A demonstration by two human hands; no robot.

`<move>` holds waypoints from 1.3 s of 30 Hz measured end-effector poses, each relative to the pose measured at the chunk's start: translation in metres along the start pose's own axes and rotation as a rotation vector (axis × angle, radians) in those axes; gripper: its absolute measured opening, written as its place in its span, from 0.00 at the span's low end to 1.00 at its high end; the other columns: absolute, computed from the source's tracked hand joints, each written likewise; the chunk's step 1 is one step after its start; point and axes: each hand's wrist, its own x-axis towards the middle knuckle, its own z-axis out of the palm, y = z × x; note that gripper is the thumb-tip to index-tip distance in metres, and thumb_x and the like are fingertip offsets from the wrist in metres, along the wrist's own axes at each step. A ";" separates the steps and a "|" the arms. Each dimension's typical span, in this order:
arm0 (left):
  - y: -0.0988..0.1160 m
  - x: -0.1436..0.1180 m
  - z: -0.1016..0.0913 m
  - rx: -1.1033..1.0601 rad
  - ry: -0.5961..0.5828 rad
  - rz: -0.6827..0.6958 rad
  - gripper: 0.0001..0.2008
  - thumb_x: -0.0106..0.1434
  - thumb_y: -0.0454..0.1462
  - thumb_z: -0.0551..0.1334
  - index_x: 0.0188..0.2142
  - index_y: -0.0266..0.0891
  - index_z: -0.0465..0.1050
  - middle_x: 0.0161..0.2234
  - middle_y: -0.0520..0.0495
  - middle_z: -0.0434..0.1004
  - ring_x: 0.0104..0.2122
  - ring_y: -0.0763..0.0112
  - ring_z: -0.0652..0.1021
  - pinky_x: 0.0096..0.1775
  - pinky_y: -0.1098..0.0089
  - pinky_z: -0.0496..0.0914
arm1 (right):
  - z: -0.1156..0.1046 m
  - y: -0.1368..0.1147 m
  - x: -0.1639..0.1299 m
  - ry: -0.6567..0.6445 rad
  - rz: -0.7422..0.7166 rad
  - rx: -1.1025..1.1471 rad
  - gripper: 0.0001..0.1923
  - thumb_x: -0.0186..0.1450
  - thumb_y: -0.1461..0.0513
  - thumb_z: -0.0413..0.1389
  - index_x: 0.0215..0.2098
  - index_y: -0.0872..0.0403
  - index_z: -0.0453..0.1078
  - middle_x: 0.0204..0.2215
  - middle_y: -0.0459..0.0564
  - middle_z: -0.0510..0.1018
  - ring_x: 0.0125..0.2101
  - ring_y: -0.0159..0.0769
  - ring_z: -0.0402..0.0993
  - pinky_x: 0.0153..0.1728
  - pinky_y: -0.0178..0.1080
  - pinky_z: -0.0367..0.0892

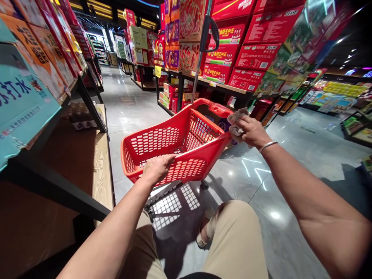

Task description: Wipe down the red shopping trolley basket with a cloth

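A red plastic shopping basket (200, 155) on small wheels stands on the glossy floor in front of me, apparently with nothing in it. My left hand (157, 168) grips its near rim. My right hand (250, 130) presses a crumpled grey cloth (236, 116) against the basket's right rim, near the red handle end (217, 109). A silver bangle sits on my right wrist. The basket's metal pull pole with a black grip (209, 33) rises behind it. My knee in beige trousers (235, 232) is bent below.
A wooden low shelf (100, 174) with black frame runs along my left, with boxed goods above. Shelves stacked with red cartons (250, 58) stand behind the basket. The aisle floor (128, 100) stretches ahead; more displays (343, 93) lie at the right.
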 end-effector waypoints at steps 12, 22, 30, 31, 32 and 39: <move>0.001 -0.001 -0.015 0.078 0.029 -0.004 0.18 0.70 0.46 0.55 0.51 0.45 0.78 0.47 0.46 0.84 0.46 0.58 0.81 0.47 0.63 0.72 | 0.007 -0.051 -0.014 0.022 0.115 0.044 0.29 0.59 0.62 0.56 0.60 0.49 0.74 0.56 0.57 0.75 0.51 0.53 0.64 0.53 0.55 0.57; 0.051 0.029 -0.006 -0.060 0.093 0.059 0.21 0.72 0.41 0.55 0.62 0.48 0.73 0.54 0.47 0.80 0.50 0.62 0.80 0.50 0.66 0.74 | 0.033 -0.085 -0.041 0.260 0.233 0.160 0.27 0.59 0.65 0.54 0.57 0.48 0.73 0.56 0.55 0.72 0.55 0.54 0.62 0.60 0.60 0.57; 0.037 0.023 0.013 -0.153 0.219 0.082 0.15 0.72 0.36 0.56 0.53 0.42 0.78 0.48 0.45 0.81 0.46 0.66 0.80 0.49 0.69 0.74 | 0.075 -0.170 -0.093 0.008 0.051 0.501 0.18 0.61 0.63 0.56 0.48 0.43 0.78 0.52 0.51 0.75 0.50 0.50 0.69 0.54 0.53 0.69; 0.037 0.021 0.015 -0.184 0.242 0.099 0.14 0.72 0.37 0.56 0.50 0.42 0.79 0.48 0.45 0.81 0.46 0.66 0.80 0.50 0.69 0.74 | 0.065 -0.176 -0.087 -0.002 0.005 0.536 0.18 0.62 0.63 0.56 0.48 0.43 0.78 0.53 0.51 0.75 0.50 0.50 0.70 0.55 0.52 0.68; 0.036 0.020 0.016 -0.216 0.255 0.121 0.13 0.72 0.36 0.56 0.49 0.41 0.80 0.48 0.44 0.80 0.46 0.67 0.80 0.50 0.69 0.74 | 0.051 -0.179 -0.077 0.025 -0.006 0.549 0.18 0.62 0.62 0.57 0.49 0.43 0.78 0.55 0.51 0.74 0.52 0.51 0.70 0.56 0.53 0.67; 0.027 0.006 0.002 -0.089 0.077 0.133 0.25 0.67 0.31 0.58 0.61 0.51 0.73 0.47 0.46 0.79 0.46 0.64 0.79 0.49 0.67 0.73 | 0.006 -0.145 0.053 -0.343 0.078 0.558 0.36 0.51 0.67 0.61 0.59 0.49 0.69 0.46 0.50 0.78 0.45 0.46 0.76 0.47 0.46 0.73</move>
